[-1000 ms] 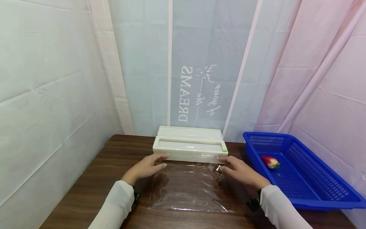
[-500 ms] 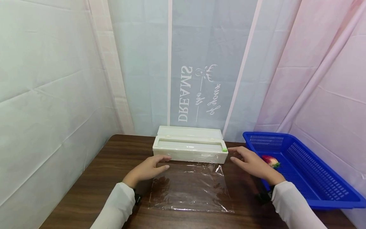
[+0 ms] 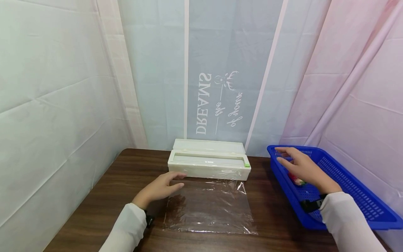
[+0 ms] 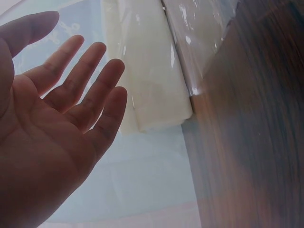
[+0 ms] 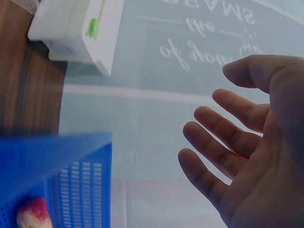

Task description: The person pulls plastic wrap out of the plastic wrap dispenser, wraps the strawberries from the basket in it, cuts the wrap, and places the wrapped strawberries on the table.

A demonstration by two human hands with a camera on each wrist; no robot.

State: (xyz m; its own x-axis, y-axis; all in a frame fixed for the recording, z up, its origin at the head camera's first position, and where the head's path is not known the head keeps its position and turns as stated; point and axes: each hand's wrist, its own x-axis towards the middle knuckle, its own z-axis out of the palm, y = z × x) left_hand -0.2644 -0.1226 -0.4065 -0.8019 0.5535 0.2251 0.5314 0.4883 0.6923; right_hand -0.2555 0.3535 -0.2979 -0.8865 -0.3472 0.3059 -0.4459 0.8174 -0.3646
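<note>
A sheet of clear plastic wrap (image 3: pixel 211 206) lies on the table, drawn from the front of a white wrap dispenser box (image 3: pixel 207 170) whose lid (image 3: pixel 207 145) stands raised. My left hand (image 3: pixel 158 189) hovers by the box's front left corner with relaxed fingers; in the left wrist view its palm is bare beside the dispenser (image 4: pixel 152 71). Over the left part of the blue basket (image 3: pixel 284 190) is my right hand (image 3: pixel 303 169), its fingers loosely spread and nothing held. Below it a red and pale strawberry (image 3: pixel 295 179) is partly covered by the hand; the right wrist view shows the strawberry (image 5: pixel 34 213) inside the basket.
The dark wooden table (image 3: pixel 104 210) bears the box, wrap and basket. A printed curtain (image 3: pixel 220 52) hangs right behind the table, with pale cloth walls (image 3: pixel 56 87) on both sides. A green slider (image 3: pixel 247 165) sits at the box's right end.
My right hand has left the wrap at the box's right end and moved right, over the basket. My left hand has barely shifted. The wrap and box stay in place.
</note>
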